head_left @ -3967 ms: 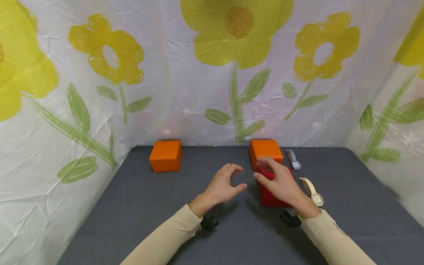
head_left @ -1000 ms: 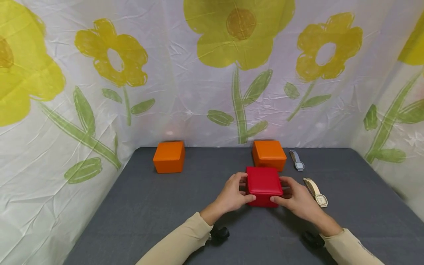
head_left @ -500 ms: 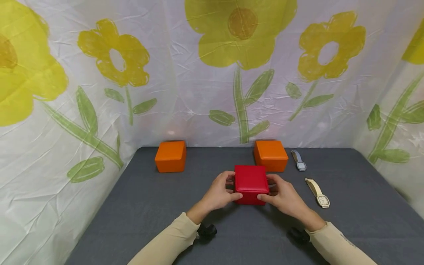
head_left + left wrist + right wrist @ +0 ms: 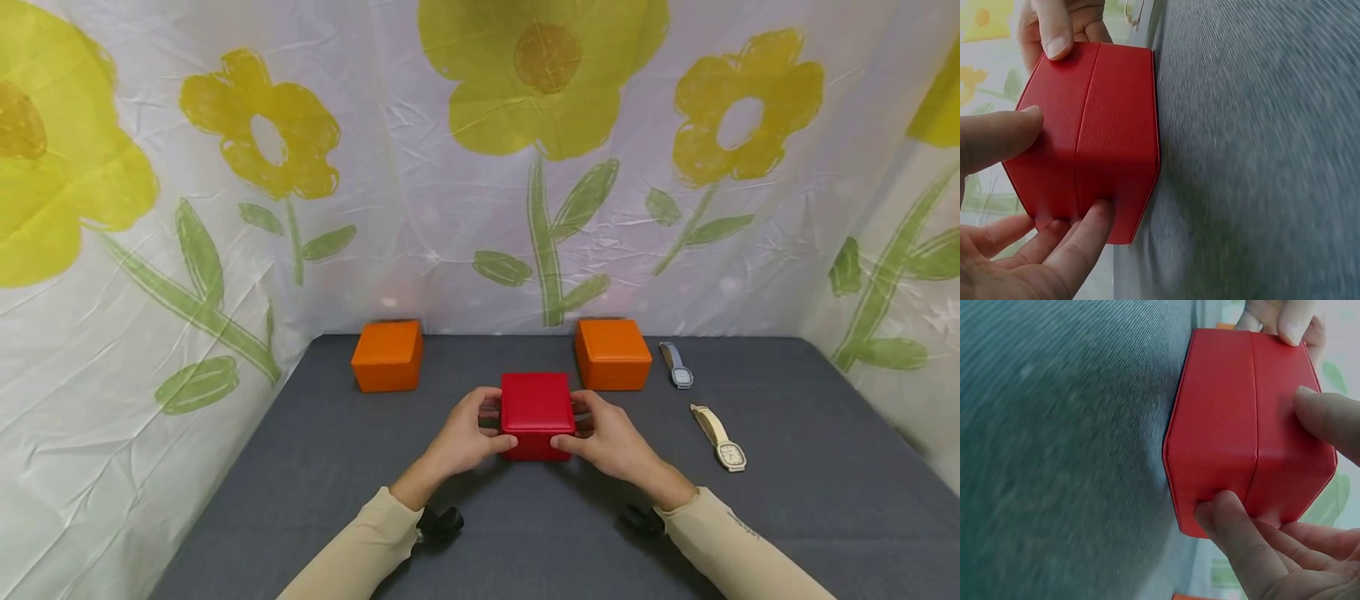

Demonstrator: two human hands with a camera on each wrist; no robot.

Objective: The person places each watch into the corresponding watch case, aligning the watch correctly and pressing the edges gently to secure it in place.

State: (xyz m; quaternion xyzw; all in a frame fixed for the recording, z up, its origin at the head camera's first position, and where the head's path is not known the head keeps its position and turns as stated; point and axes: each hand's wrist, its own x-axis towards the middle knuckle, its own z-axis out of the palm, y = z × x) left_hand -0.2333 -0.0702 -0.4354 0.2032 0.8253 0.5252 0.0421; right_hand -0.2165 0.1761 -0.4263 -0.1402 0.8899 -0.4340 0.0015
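Observation:
A red lidded box (image 4: 536,408) with a smooth leather-like surface sits on the dark grey cloth, mid-table in the head view. Its lid is closed, with a seam round the sides. On its left side my left hand (image 4: 465,433) grips it, thumb on the front face and fingers along the side. My right hand (image 4: 611,437) holds the opposite side in the same way. In the left wrist view, the left fingertips (image 4: 1102,209) press the box's side. The right wrist view has the right thumb (image 4: 1319,412) on the front above the seam.
Two orange boxes stand near the back edge, one at the left (image 4: 387,354) and one at the right (image 4: 613,353). To the right lie a watch with a blue-grey strap (image 4: 677,367) and a cream-strapped watch (image 4: 720,437). A flower-printed curtain (image 4: 420,167) hangs behind.
Four seconds ago both hands were apart from the red box, the right one over it. They now hold it from both sides, and it has moved left across the table.

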